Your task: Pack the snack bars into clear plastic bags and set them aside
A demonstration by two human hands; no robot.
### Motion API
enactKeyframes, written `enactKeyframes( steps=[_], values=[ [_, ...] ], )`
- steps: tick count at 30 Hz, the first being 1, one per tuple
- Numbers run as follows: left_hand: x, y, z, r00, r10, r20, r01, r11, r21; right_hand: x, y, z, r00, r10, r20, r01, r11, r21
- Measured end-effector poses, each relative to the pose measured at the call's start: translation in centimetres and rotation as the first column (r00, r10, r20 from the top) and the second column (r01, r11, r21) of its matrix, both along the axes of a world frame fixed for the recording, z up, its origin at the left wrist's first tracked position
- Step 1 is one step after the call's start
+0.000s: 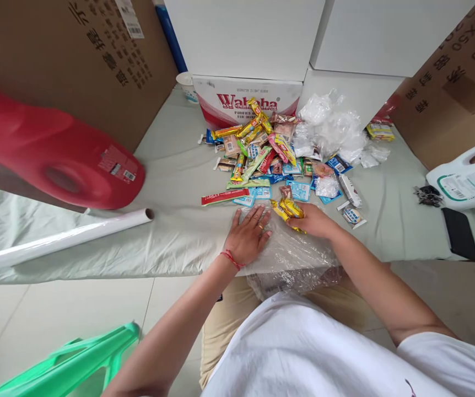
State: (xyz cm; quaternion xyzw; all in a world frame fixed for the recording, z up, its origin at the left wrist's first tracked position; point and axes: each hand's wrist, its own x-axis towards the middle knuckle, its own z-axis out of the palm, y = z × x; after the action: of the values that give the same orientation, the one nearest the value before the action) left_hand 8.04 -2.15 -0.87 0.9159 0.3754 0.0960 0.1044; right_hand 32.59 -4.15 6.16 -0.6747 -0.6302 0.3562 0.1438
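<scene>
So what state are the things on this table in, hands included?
Yellow packets: held
Right hand: closed around these
Left hand: open, palm down, fingers spread
Clear film: wrinkled, partly hanging off the table
Snack pile: loosely heaped
Plastic bunches: crumpled
White roll: lying on its side
Phone: lying flat
Paper cup: upright

The white-and-red box (206, 92) reads "Wahaha", partly covered, and "PURIFIED"; the right-hand brown carton (448, 113) seemingly shows "40X50".
</scene>
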Motion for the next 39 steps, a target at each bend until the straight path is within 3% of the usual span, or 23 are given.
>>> enactKeyframes(
  steps=[3,5,7,12,16,18,21,29,34,39],
  values=[
    [-0.1,-0.1,0.1,0.999,0.044,-0.024,-0.045,0.999,-0.027,1.9,2.0,-0.6,0.958,-0.109,0.267,0.107,0.994,0.022],
    [0.0,0.0,0.2,0.997,0.055,-0.045,-0.057,0.997,-0.049,3.2,2.8,0.1,0.878,-0.187,0.44,0.179,0.982,0.061],
    [0.1,0.3,0.4,0.997,0.059,-0.052,-0.062,0.996,-0.058,3.9,2.9,1.3,0.834,-0.195,0.516,0.162,0.981,0.109],
    [0.2,1.1,0.6,0.997,0.07,-0.045,-0.073,0.996,-0.058,0.5,-0.5,3.6,0.843,0.091,0.529,-0.198,0.969,0.149],
    [0.1,1.7,0.7,0.997,0.053,-0.053,-0.057,0.995,-0.087,-3.1,-3.3,2.0,0.765,0.279,0.58,-0.393,0.917,0.077],
    [0.0,1.8,0.6,0.997,0.049,-0.052,-0.053,0.995,-0.087,-3.4,-3.9,0.6,0.767,0.308,0.563,-0.41,0.91,0.061],
    [0.0,1.8,0.6,0.998,0.037,-0.045,-0.04,0.997,-0.061,-2.3,-4.4,-0.5,0.833,0.333,0.442,-0.411,0.907,0.091],
    [-1.0,2.5,0.0,1.0,-0.004,-0.01,0.003,0.995,-0.103,-0.7,-5.5,-0.5,0.871,0.354,0.341,-0.425,0.891,0.16],
    [-0.6,2.2,0.0,0.999,0.033,0.001,-0.033,0.998,-0.047,-2.2,-6.1,-1.0,0.854,0.269,0.445,-0.397,0.891,0.222],
    [-0.3,2.0,0.1,0.999,0.042,0.001,-0.042,0.998,-0.036,-3.0,-6.8,-1.1,0.792,0.256,0.555,-0.412,0.894,0.176]
  ],
)
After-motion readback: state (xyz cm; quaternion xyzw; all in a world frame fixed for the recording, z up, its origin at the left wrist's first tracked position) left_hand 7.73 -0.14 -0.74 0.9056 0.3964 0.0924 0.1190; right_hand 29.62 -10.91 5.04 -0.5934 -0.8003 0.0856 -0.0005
